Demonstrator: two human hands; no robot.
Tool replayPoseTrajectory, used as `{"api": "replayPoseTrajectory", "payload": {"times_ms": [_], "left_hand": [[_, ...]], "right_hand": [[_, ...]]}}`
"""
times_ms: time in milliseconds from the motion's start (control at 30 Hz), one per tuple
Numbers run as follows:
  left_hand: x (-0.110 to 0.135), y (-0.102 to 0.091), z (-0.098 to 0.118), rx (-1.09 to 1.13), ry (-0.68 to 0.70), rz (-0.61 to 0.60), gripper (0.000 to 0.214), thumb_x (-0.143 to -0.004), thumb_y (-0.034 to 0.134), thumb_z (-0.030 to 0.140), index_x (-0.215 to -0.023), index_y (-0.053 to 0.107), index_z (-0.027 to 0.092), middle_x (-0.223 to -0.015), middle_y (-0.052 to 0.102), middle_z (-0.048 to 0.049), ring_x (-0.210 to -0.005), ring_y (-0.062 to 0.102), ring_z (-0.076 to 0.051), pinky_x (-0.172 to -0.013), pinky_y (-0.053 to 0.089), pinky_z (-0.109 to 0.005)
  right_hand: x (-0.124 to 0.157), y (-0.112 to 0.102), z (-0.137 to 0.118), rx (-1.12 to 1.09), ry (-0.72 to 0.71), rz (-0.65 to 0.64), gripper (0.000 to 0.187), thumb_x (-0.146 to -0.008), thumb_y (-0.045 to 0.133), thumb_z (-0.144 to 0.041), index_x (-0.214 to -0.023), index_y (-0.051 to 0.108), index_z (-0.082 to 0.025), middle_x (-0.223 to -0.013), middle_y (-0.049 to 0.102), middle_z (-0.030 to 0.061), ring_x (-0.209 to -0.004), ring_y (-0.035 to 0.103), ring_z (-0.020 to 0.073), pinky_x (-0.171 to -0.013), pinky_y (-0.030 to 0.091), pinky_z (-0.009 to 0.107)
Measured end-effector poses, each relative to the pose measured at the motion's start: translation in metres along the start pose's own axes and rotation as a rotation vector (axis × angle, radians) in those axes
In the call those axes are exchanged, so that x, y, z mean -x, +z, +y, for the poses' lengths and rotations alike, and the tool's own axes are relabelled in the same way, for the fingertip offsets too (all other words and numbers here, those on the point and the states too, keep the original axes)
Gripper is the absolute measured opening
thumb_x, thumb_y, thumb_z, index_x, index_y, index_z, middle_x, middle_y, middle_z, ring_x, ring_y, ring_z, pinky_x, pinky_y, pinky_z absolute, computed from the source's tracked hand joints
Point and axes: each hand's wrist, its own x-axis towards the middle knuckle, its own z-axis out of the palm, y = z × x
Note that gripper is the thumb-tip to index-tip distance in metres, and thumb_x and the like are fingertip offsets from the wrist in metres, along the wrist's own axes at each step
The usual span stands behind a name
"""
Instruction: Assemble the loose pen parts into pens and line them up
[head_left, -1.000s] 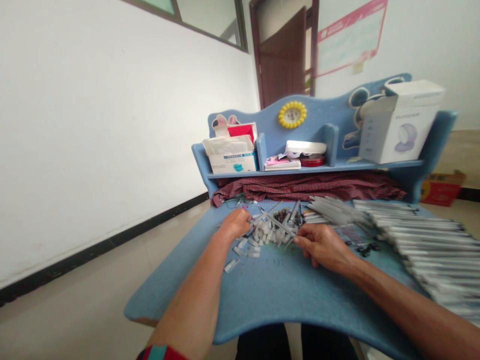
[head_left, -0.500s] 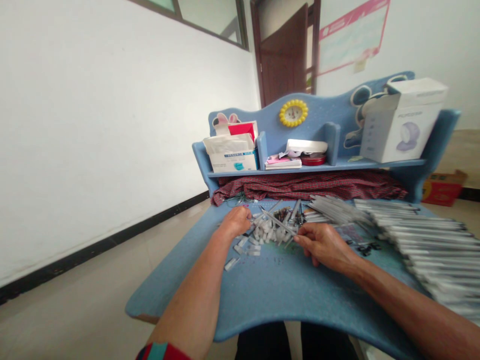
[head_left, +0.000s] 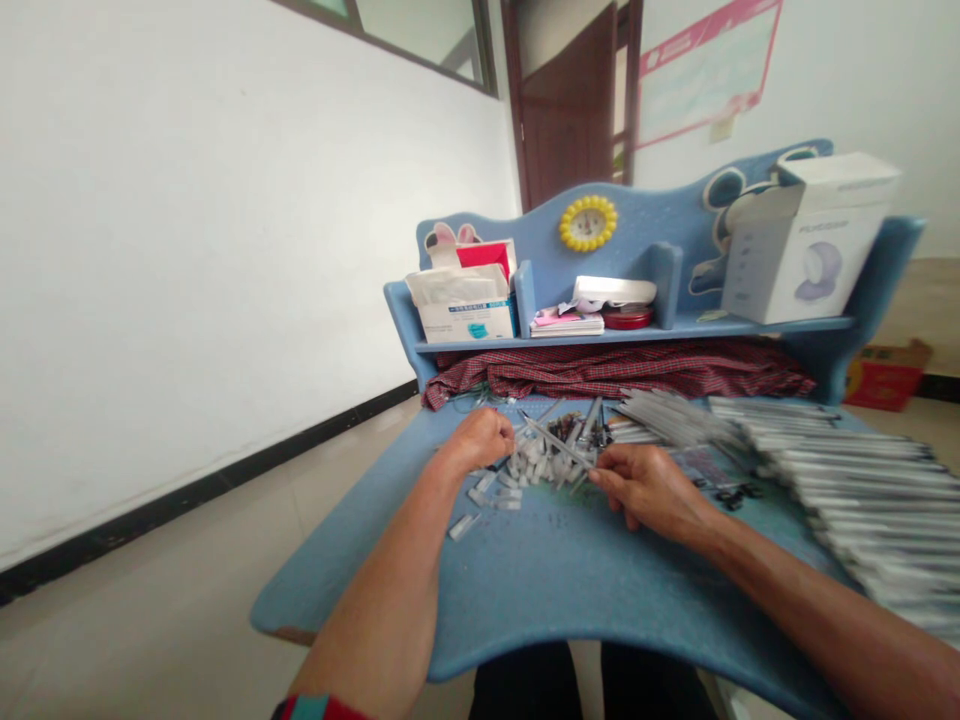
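Note:
My right hand (head_left: 641, 485) is closed, pinching the near end of a slim, clear-grey pen (head_left: 559, 444) between thumb and fingers. The pen slants up to the left, its dark thin tip above a heap of small translucent caps (head_left: 536, 462). At the left of that heap is my left hand (head_left: 484, 440), fingers curled together close to the pen's tip. Whatever its fingertips hold is too small or hidden to make out. A few loose cap-like pieces (head_left: 463, 526) lie on the blue desk (head_left: 525, 590) below my left hand.
Many similar pens (head_left: 862, 490) lie stacked on the right, with another bundle (head_left: 675, 415) behind my right hand. Small black pieces (head_left: 731, 495) sit between. A checked cloth (head_left: 600, 372) lies under the shelf, which bears a white box (head_left: 795, 250) and a mask box (head_left: 469, 322).
My left hand has shifted slightly to the right, nearer the pen's tip. My right hand and the pen have stayed almost still.

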Motion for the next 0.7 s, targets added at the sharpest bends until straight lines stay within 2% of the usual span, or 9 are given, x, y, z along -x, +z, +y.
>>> {"api": "replayPoseTrajectory", "payload": {"times_ms": [200, 433, 700], "left_hand": [[0.000, 0.005, 0.004, -0.020, -0.033, -0.033, 0.011, -0.064, 0.063, 0.021, -0.070, 0.071, 0.016, -0.057, 0.061, 0.0024, -0.057, 0.053, -0.011, -0.051, 0.036, -0.018], [0.000, 0.005, 0.006, -0.043, -0.054, -0.047, 0.013, -0.065, 0.061, 0.020, -0.071, 0.071, 0.014, -0.057, 0.060, 0.0009, -0.058, 0.054, -0.012, -0.055, 0.038, -0.020], [-0.002, 0.007, 0.005, -0.044, -0.066, -0.069, 0.012, -0.067, 0.061, 0.022, -0.066, 0.070, 0.014, -0.052, 0.059, 0.0010, -0.055, 0.053, -0.011, -0.052, 0.037, -0.019]], "right_hand": [[0.003, -0.003, -0.007, 0.084, 0.002, -0.005, 0.016, -0.078, 0.049, -0.028, -0.065, 0.052, -0.018, -0.047, 0.048, -0.0054, -0.034, 0.043, 0.0071, -0.036, 0.028, 0.018], [0.012, 0.001, -0.020, 0.268, -0.119, -0.085, 0.016, -0.069, 0.049, -0.018, -0.053, 0.050, -0.017, -0.048, 0.043, -0.0030, -0.048, 0.041, 0.0086, -0.043, 0.023, 0.020], [0.009, 0.010, -0.020, 0.379, -0.061, -0.040, 0.017, -0.070, 0.050, -0.022, -0.055, 0.054, -0.017, -0.050, 0.045, -0.0012, -0.050, 0.040, 0.0100, -0.046, 0.023, 0.022]]}}
